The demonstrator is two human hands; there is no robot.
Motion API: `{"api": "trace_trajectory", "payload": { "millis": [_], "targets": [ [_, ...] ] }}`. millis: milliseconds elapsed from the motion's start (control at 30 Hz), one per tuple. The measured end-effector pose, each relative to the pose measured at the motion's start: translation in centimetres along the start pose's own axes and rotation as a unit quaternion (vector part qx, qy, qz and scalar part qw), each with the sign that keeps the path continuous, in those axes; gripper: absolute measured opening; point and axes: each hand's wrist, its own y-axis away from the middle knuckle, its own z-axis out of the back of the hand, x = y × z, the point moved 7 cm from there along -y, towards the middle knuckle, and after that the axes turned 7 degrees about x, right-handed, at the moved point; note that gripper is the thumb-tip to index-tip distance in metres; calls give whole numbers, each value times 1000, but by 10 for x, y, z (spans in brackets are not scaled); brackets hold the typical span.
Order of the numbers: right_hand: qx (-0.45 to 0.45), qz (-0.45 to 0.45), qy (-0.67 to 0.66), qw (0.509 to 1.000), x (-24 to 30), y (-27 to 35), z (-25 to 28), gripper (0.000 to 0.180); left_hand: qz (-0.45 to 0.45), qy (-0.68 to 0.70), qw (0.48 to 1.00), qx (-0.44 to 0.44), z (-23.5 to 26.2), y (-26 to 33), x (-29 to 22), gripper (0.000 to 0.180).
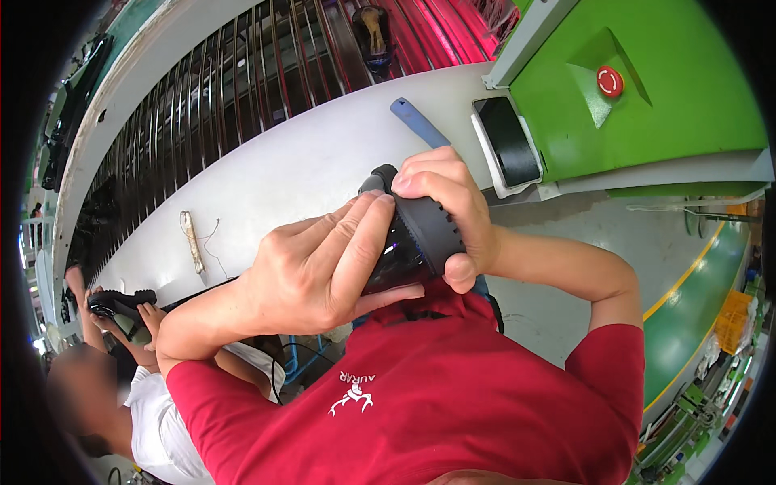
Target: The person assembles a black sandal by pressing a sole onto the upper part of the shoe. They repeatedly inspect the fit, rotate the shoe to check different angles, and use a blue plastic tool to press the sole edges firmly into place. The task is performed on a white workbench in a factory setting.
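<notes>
In front of my chest, above the white worktable (323,145), I hold a black shoe (427,230) with a treaded dark rubber sole and a glossy dark upper. My left hand (319,255) lies along the upper, its fingertips pressed near the sole's edge and its thumb stretched out below. From the other side my right hand (453,202) wraps around the sole, fingers over the top and thumb underneath. Much of the shoe is hidden by both hands. A flat blue strip-shaped tool (419,121) lies on the table just beyond my right hand.
A phone (507,141) rests in a white holder beside a green machine (687,113) with a red stop button (609,82). Metal rollers (299,61) carry another shoe (373,36). A pale stick (192,242) with thread lies left. A co-worker there holds a black-soled shoe (121,305).
</notes>
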Motion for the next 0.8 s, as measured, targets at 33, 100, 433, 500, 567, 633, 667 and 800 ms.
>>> {"api": "trace_trajectory", "payload": {
  "millis": [33, 100, 433, 500, 567, 633, 667, 800],
  "targets": [
    [4, -4, 1, 1000, -1, -2, 1, 72, 4, -1, 1000, 4, 2, -1, 1, 90],
    [7, -7, -3, 1000, -3, -5, 0, 71, 11, 9, 1000, 3, 1, 2, 6, 91],
    [0, -22, 44, 999, -1, -19, -10, 70, 35, 86, 989, -115, 0, 22, 39, 80],
    [24, 1, 68, 997, 13, -27, -30, 74, 89, 186, 962, -176, -6, 46, 68, 61],
    [89, -9, 87, 992, 22, -26, -47, 85, 216, 251, 911, -244, -17, 72, 94, 62],
    [120, -26, 109, 986, 7, -21, -55, 88, 323, 279, 863, -271, -18, 97, 106, 59],
    [106, -27, 137, 985, -9, -14, -58, 92, 372, 327, 828, -263, -25, 113, 110, 56],
    [136, -179, 111, 968, -50, 15, -78, 98, 426, 328, 807, -246, -29, 146, 115, 51]
  ]
}}
